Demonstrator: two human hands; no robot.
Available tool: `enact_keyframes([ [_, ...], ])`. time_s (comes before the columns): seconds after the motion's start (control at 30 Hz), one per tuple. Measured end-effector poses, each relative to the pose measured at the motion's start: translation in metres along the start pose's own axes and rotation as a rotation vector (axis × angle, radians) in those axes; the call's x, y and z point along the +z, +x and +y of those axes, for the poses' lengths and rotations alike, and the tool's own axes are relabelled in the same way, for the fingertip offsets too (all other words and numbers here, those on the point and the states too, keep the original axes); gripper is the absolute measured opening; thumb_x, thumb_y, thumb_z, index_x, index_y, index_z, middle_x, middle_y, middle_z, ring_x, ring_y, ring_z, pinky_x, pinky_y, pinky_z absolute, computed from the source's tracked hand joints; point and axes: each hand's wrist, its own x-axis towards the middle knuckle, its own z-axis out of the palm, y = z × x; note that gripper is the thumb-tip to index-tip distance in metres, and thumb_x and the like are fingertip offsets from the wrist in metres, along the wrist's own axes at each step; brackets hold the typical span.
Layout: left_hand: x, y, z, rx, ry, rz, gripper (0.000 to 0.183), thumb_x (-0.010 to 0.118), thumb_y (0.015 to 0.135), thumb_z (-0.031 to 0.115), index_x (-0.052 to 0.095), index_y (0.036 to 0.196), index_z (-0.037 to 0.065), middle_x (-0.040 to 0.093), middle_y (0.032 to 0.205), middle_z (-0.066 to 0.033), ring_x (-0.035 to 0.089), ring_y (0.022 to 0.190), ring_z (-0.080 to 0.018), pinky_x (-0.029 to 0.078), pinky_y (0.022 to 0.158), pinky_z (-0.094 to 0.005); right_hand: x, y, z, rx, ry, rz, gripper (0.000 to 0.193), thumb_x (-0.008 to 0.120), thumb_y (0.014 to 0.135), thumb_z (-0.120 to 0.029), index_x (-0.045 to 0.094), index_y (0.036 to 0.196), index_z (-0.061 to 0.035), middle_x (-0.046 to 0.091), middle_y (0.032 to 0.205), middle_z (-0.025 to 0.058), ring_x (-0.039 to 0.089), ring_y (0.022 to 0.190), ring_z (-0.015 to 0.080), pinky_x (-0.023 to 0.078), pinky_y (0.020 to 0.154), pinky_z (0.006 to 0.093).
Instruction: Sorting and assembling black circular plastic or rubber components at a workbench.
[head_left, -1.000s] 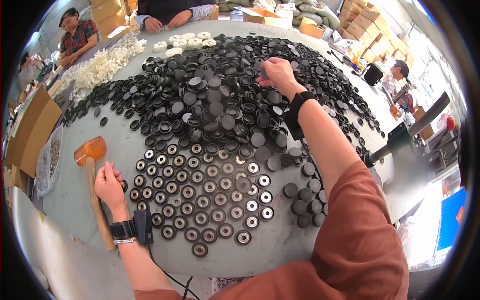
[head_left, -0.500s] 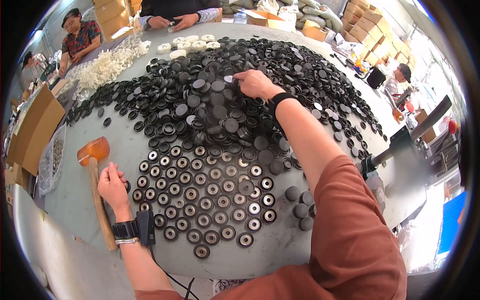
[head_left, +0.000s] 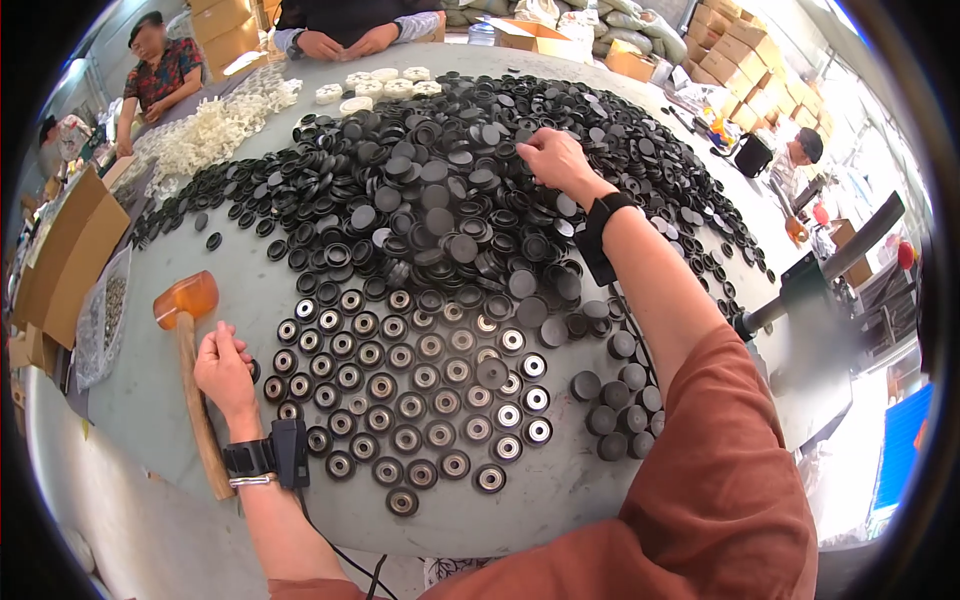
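My right hand (head_left: 555, 160) reaches over a big heap of black round caps (head_left: 430, 170), fingers curled and thumb side to the left. Whatever lies in its fingers is hidden. Low on the left, my left hand (head_left: 226, 372) is closed, knuckles bent, and I cannot see inside it. It rests beside the handle of a mallet (head_left: 187, 300) with an amber head. Between my arms, black rings with metal bearings (head_left: 408, 405) lie in loose rows, and one black cap (head_left: 492, 373) sits among them. Several black caps (head_left: 615, 420) form a cluster by my right forearm.
White plastic parts (head_left: 215, 125) and white round pieces (head_left: 370, 85) lie at the far side, near a co-worker's hands (head_left: 345, 45). A bag of small parts (head_left: 105, 315) and a cardboard box (head_left: 75, 250) stand left. A dark-handled press (head_left: 800, 290) is at right.
My right hand has moved right across the heap, and its extended finger is now curled in. More of the cap cluster shows beside my forearm. My left hand has stayed almost still.
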Motion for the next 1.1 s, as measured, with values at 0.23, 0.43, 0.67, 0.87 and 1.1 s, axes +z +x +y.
enact_keyframes([
  [0.23, 0.002, -0.001, -0.001, 0.006, -0.022, 0.003, 0.023, 0.051, 0.088, 0.022, 0.059, 0.078, 0.002, 0.049, 0.059, 0.0012, 0.042, 0.046, -0.0033, 0.034, 0.040, -0.0175, 0.045, 0.025, -0.051, -0.412, -0.257, 0.215, 0.023, 0.055, 0.076, -0.020, 0.066, 0.097, -0.0189, 0.063, 0.094, 0.0127, 0.060, 0.090, 0.0285, 0.049, 0.075, 0.0380],
  [0.43, -0.001, -0.004, -0.001, 0.034, 0.009, -0.006, 0.024, 0.052, 0.087, 0.021, 0.059, 0.076, 0.001, 0.050, 0.058, 0.0004, 0.043, 0.046, -0.0040, 0.034, 0.041, -0.0187, 0.059, 0.041, -0.049, -0.594, -0.576, 0.130, 0.019, 0.057, 0.072, -0.011, 0.066, 0.089, -0.0100, 0.060, 0.097, 0.0164, 0.060, 0.090, 0.0295, 0.050, 0.074, 0.0370],
  [0.67, 0.000, 0.006, -0.002, 0.082, 0.106, -0.045, 0.027, 0.051, 0.088, 0.026, 0.059, 0.079, 0.003, 0.050, 0.062, 0.0015, 0.044, 0.049, -0.0031, 0.035, 0.042, -0.0174, 0.015, 0.000, -0.050, -0.715, -0.285, 0.305, 0.023, 0.058, 0.075, -0.024, 0.064, 0.081, -0.0031, 0.063, 0.063, 0.0097, 0.061, 0.058, 0.0221, 0.050, 0.060, 0.0347],
  [0.87, -0.006, 0.011, -0.010, 0.044, 0.126, -0.030, 0.029, 0.051, 0.088, 0.029, 0.061, 0.084, 0.002, 0.052, 0.064, 0.0011, 0.045, 0.051, -0.0041, 0.037, 0.044, -0.0178, -0.013, -0.164, -0.022, -0.171, 0.226, -0.265, 0.018, 0.062, 0.071, -0.013, 0.065, 0.086, -0.0031, 0.063, 0.063, 0.0094, 0.060, 0.052, 0.0155, 0.048, 0.054, 0.0262],
  [1.1, -0.003, 0.011, -0.011, 0.050, 0.116, -0.047, 0.029, 0.052, 0.087, 0.030, 0.062, 0.087, 0.003, 0.052, 0.065, 0.0016, 0.047, 0.055, -0.0044, 0.038, 0.049, -0.0178, -0.012, -0.249, 0.018, -0.671, -0.124, -0.105, 0.013, 0.058, 0.074, -0.010, 0.061, 0.083, -0.0013, 0.060, 0.076, 0.0127, 0.059, 0.071, 0.0290, 0.049, 0.064, 0.0347],
])
